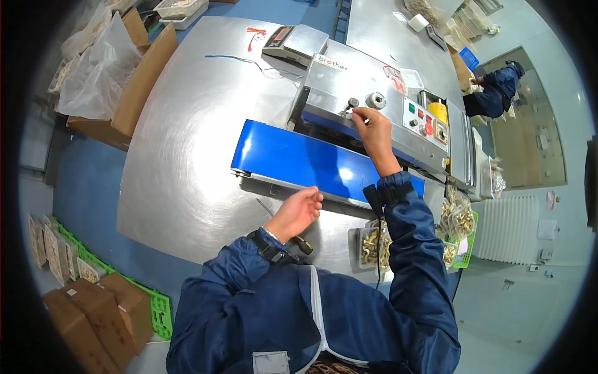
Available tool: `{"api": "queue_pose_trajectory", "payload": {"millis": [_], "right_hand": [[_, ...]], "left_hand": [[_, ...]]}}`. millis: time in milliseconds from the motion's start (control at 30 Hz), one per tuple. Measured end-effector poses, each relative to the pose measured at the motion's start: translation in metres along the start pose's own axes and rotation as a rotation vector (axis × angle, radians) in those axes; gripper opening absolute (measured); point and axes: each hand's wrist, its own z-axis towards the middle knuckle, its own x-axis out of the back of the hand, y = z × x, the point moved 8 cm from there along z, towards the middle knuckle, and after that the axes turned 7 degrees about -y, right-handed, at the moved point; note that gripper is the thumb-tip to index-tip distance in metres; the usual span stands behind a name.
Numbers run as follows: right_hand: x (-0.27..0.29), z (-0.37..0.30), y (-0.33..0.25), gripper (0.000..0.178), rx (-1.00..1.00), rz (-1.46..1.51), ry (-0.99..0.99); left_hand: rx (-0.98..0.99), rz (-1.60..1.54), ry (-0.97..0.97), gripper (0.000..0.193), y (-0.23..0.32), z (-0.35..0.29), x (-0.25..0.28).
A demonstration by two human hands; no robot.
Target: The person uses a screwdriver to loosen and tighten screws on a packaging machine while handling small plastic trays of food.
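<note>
A band sealing machine (367,81) with a steel housing stands on the steel table (168,149). My right hand (375,132) reaches over its blue conveyor belt (293,156), thumb and forefinger pinched on a small metal fitting (348,115) on the housing. Close by are a black knob (353,102) and a round metal dial (375,101). My left hand (296,213) hovers by the belt's front edge, palm up, fingers loosely curled with nothing visible in them. Beneath that wrist lies a screwdriver (303,244), its middle hidden by the hand.
Right of my hands is a control panel (426,123) with coloured buttons. A scale (295,43) sits behind the sealer. Clear tubs (374,246) of pale pieces stand near my right forearm. Cardboard boxes (93,311) are at lower left. Another person (498,87) works at far right.
</note>
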Motion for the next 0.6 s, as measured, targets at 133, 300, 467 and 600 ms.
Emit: {"api": "queue_pose_trajectory", "payload": {"millis": [133,300,467,600], "right_hand": [[-0.011,-0.002,-0.005,0.012,0.118,-0.094,0.032],[-0.007,-0.005,-0.018,0.009,0.238,-0.248,0.08],[-0.009,-0.002,-0.027,0.008,0.31,-0.374,0.033],[-0.018,0.001,-0.029,0.007,0.311,-0.493,-0.059]], "left_hand": [[0.021,-0.038,0.037,0.008,-0.007,-0.009,0.022],[-0.103,0.098,0.045,0.008,0.031,-0.016,0.019],[-0.528,0.661,0.122,0.015,0.139,0.001,-0.036],[-0.719,1.004,0.2,0.026,0.186,0.034,-0.06]]}}
